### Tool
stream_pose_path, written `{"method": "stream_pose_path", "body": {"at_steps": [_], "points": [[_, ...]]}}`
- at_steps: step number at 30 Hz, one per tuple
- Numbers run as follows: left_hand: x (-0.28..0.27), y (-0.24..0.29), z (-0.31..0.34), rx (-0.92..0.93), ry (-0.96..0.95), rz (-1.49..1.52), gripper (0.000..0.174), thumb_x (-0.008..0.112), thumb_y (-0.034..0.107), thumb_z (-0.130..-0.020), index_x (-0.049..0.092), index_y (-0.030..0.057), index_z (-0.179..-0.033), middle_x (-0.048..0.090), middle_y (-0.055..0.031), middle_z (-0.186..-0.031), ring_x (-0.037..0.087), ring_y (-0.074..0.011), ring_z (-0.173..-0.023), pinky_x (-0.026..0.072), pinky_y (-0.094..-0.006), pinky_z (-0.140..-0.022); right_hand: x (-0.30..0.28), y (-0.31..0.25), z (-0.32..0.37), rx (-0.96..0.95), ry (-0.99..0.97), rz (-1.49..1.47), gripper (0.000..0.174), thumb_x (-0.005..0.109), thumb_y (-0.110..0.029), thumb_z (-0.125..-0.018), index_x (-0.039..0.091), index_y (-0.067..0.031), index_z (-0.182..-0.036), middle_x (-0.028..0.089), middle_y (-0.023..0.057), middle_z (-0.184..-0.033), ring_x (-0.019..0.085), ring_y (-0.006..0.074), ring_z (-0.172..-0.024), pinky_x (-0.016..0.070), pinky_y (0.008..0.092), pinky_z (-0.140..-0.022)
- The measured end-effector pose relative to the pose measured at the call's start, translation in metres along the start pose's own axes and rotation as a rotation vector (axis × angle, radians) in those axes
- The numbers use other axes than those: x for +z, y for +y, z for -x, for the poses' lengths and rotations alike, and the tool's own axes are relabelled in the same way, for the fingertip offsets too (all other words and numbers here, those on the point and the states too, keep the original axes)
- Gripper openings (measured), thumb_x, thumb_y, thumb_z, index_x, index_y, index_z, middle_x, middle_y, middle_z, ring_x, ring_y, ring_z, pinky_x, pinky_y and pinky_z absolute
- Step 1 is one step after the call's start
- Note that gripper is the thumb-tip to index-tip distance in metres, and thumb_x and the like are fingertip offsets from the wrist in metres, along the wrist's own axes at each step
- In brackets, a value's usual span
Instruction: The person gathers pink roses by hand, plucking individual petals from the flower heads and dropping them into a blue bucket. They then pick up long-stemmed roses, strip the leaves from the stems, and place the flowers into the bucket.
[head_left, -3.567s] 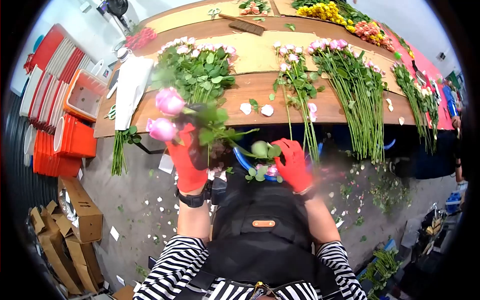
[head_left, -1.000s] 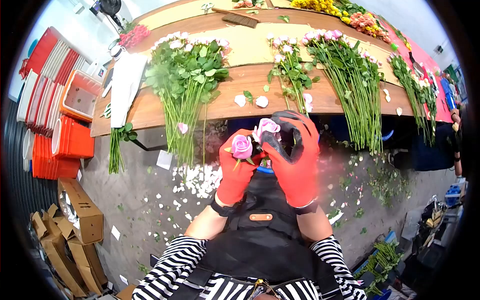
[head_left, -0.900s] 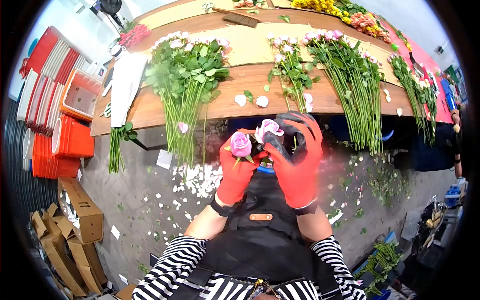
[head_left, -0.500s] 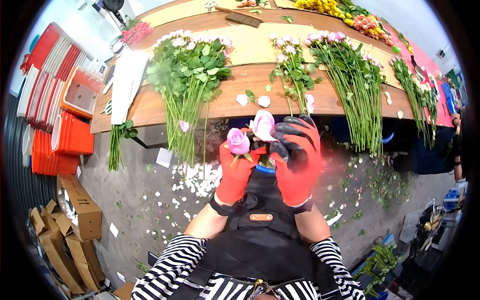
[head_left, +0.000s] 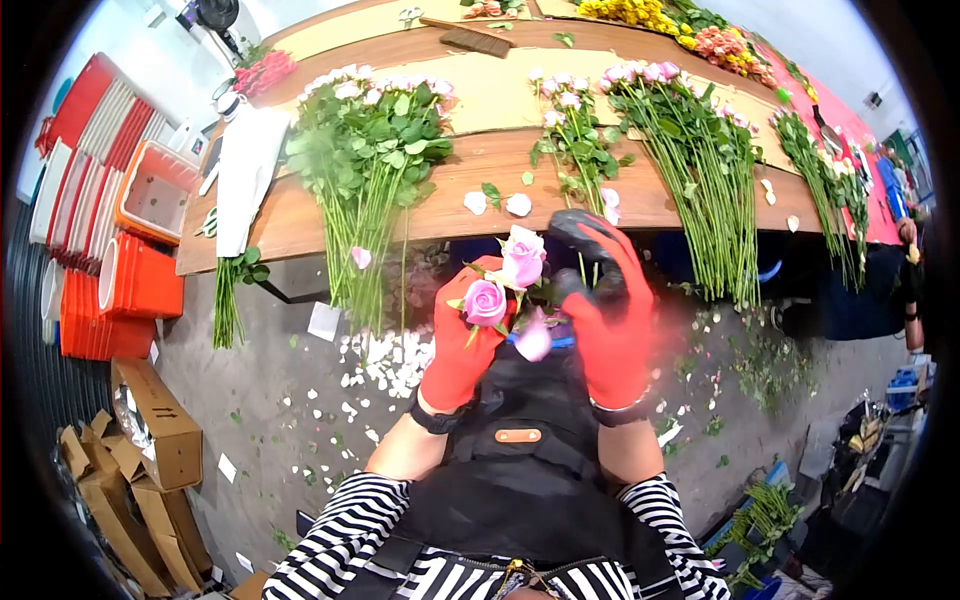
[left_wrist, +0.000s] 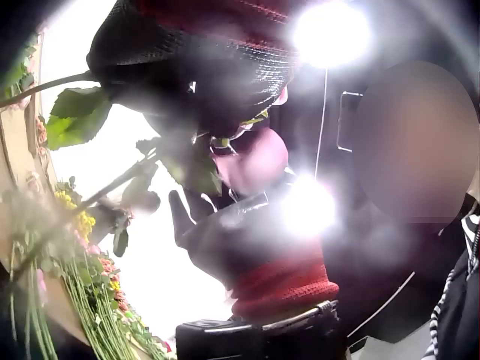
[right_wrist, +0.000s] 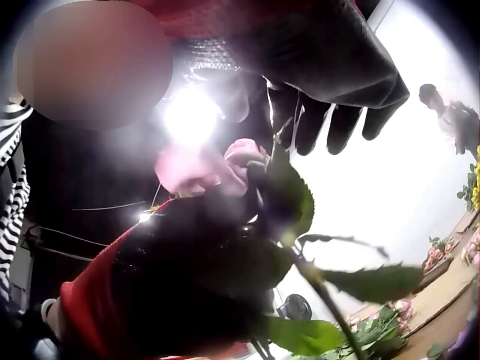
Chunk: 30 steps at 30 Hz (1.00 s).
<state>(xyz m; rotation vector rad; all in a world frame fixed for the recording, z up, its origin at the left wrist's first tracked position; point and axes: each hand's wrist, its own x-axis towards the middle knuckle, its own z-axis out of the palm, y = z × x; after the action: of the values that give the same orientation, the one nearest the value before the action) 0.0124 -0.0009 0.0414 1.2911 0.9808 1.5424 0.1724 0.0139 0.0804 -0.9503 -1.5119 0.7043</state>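
Both hands wear red gloves with black palms. My left hand [head_left: 458,340] grips roses by their stems just below the heads. One pink rose [head_left: 486,303] faces up, and a paler pink rose [head_left: 523,258] sits right behind it. Green leaves [right_wrist: 375,283] and stems stick out past the left hand in the right wrist view. Just to the right, my right hand [head_left: 618,330] is spread with its fingers loosely bent and nothing in them. A loose pink petal [head_left: 534,338], blurred, hangs in the air between the hands. The left fingertips are hidden behind the blooms.
On the wooden table [head_left: 470,185] lie a leafy rose bunch [head_left: 375,150], a smaller bunch [head_left: 575,140] and a long-stemmed bunch [head_left: 690,170]. A brush [head_left: 470,38] lies at the back. Orange crates [head_left: 140,290] stand left; fallen petals [head_left: 385,362] litter the floor.
From holding a rose stem and leaves, the right hand came to the bloom in the left hand, pulled at its petals, then moved off right. A petal is now loose; both roses have turned.
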Motion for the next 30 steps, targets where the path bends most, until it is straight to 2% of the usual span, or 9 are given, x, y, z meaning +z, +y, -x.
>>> {"method": "stream_pose_path", "body": {"at_steps": [3, 9, 14, 18, 20, 21, 24, 27, 30], "points": [[0.0, -0.007, 0.002, 0.031, -0.065, 0.065, 0.016, 0.065, 0.003, -0.079, 0.065, -0.0017, -0.095, 0.065, -0.0108, -0.098, 0.06, -0.018, -0.087, 0.0478, -0.0305, -0.074, 0.009, 0.001, 0.006, -0.022, 0.029, 0.163, 0.048, 0.078, -0.008, -0.064, 0.066, -0.0035, -0.11, 0.061, 0.0159, -0.118, 0.054, 0.0337, -0.116, 0.0414, 0.0401, -0.1], [-0.001, -0.005, 0.006, -0.08, -0.055, -0.042, 0.02, 0.065, -0.003, -0.076, 0.063, -0.0019, -0.096, 0.063, -0.0059, -0.094, 0.06, -0.0123, -0.085, 0.0479, -0.0257, -0.073, 0.019, 0.001, 0.01, 0.182, 0.145, -0.104, 0.034, 0.075, -0.004, -0.067, 0.067, -0.0012, -0.1, 0.062, 0.0153, -0.11, 0.059, 0.0278, -0.104, 0.0443, 0.0336, -0.093], [-0.004, -0.014, 0.013, -0.146, -0.054, 0.114, 0.033, 0.065, -0.002, -0.078, 0.061, -0.0028, -0.111, 0.066, -0.0043, -0.099, 0.063, -0.0121, -0.088, 0.0499, -0.0261, -0.078, 0.02, 0.004, 0.012, 0.646, 0.198, -0.707, 0.026, 0.064, 0.0, -0.078, 0.063, 0.0016, -0.104, 0.061, 0.0117, -0.113, 0.06, 0.0226, -0.102, 0.0454, 0.031, -0.09], [0.002, -0.017, 0.017, -0.146, 0.029, 0.135, 0.035, 0.065, -0.001, -0.079, 0.062, -0.002, -0.113, 0.067, -0.0049, -0.1, 0.064, -0.0117, -0.088, 0.0506, -0.0268, -0.079, 0.022, 0.032, 0.019, 0.293, 0.24, -0.208, 0.027, 0.056, -0.007, -0.088, 0.061, 0.0036, -0.113, 0.064, 0.0127, -0.114, 0.062, 0.0201, -0.104, 0.0458, 0.0302, -0.093], [0.0, -0.017, 0.017, -0.201, 0.036, 0.143, 0.033, 0.065, -0.001, -0.078, 0.062, -0.0018, -0.111, 0.067, -0.0051, -0.101, 0.063, -0.011, -0.089, 0.05, -0.0265, -0.079, 0.017, 0.032, 0.016, 0.25, 0.318, -0.22, 0.029, 0.054, -0.009, -0.09, 0.06, 0.0049, -0.115, 0.064, 0.0139, -0.118, 0.061, 0.021, -0.108, 0.0431, 0.0305, -0.099], [-0.001, -0.015, 0.015, -0.168, 0.036, 0.123, 0.032, 0.065, -0.001, -0.078, 0.062, -0.0017, -0.11, 0.066, -0.0046, -0.1, 0.062, -0.0105, -0.089, 0.0495, -0.0261, -0.079, 0.014, 0.026, 0.01, 0.345, 0.388, -0.47, 0.031, 0.054, -0.009, -0.089, 0.059, 0.0052, -0.117, 0.063, 0.0137, -0.12, 0.06, 0.0214, -0.111, 0.0416, 0.0308, -0.1], [-0.001, -0.007, 0.008, -0.117, 0.025, 0.084, 0.029, 0.066, 0.001, -0.079, 0.062, -0.0015, -0.107, 0.065, -0.003, -0.098, 0.06, -0.0092, -0.088, 0.048, -0.0247, -0.078, 0.011, 0.003, 0.001, 0.153, 0.321, -0.312, 0.044, 0.063, 0.001, -0.075, 0.056, 0.0057, -0.119, 0.054, 0.0142, -0.129, 0.053, 0.0237, -0.117, 0.0372, 0.0356, -0.104], [-0.001, -0.006, 0.005, -0.132, -0.045, 0.067, 0.027, 0.067, 0.005, -0.079, 0.061, -0.0013, -0.105, 0.064, -0.0015, -0.096, 0.059, -0.0081, -0.086, 0.0469, -0.0236, -0.076, 0.009, -0.005, 0.002, 0.027, 0.128, 0.043, 0.054, 0.073, -0.003, -0.069, 0.059, -0.0007, -0.12, 0.055, 0.0141, -0.125, 0.054, 0.0289, -0.118, 0.0371, 0.0359, -0.104], [-0.007, -0.014, 0.01, -0.185, -0.094, 0.129, 0.032, 0.065, 0.008, -0.081, 0.06, -0.0021, -0.11, 0.064, -0.0031, -0.101, 0.06, -0.0091, -0.087, 0.0487, -0.0241, -0.076, 0.01, 0.004, 0.004, 0.067, 0.082, -0.008, 0.043, 0.074, -0.003, -0.069, 0.063, -0.0004, -0.11, 0.058, 0.0148, -0.117, 0.056, 0.0286, -0.11, 0.041, 0.0342, -0.098]]}}
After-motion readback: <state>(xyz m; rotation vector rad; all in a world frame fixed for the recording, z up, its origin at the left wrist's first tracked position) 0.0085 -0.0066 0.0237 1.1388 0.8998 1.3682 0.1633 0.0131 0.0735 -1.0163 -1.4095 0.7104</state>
